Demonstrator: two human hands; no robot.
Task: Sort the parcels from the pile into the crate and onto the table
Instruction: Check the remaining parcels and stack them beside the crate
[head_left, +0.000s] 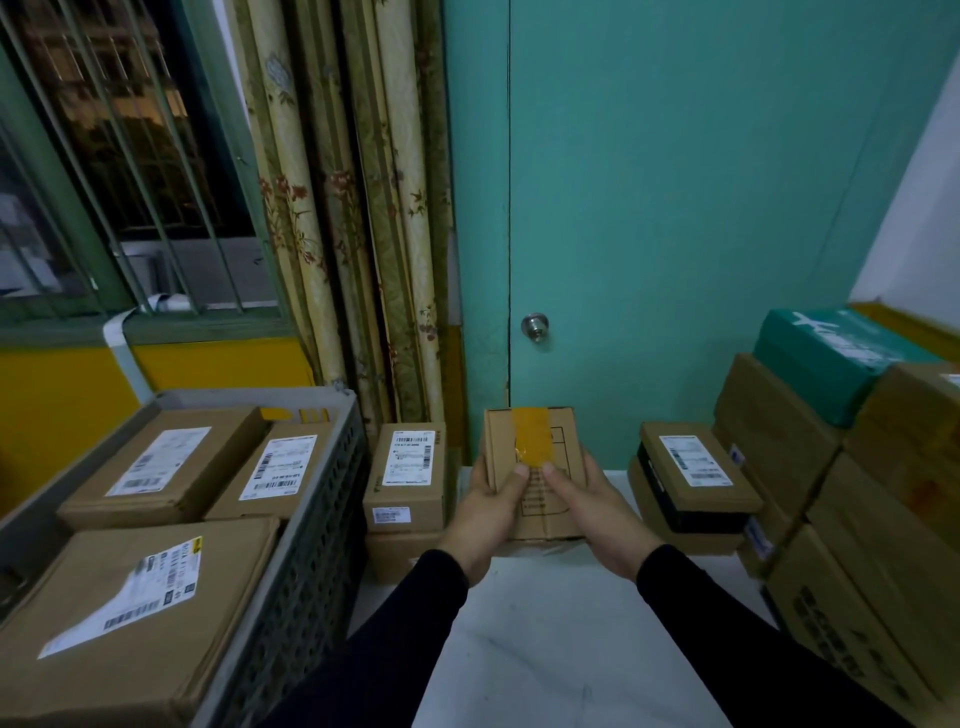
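Black sleeves (727, 639) reach over the white bench (545, 649), and both hands grip one small parcel (535, 457) held up above it: the left hand (485, 525) curls round its left edge, the right hand (597, 519) round its right, thumbs pressed on the top face just below a strip of orange tape (532, 434). To the left stands a grey crate (306, 561) with labelled boxes inside (three show), and the pile (841, 493) is stacked on the right.
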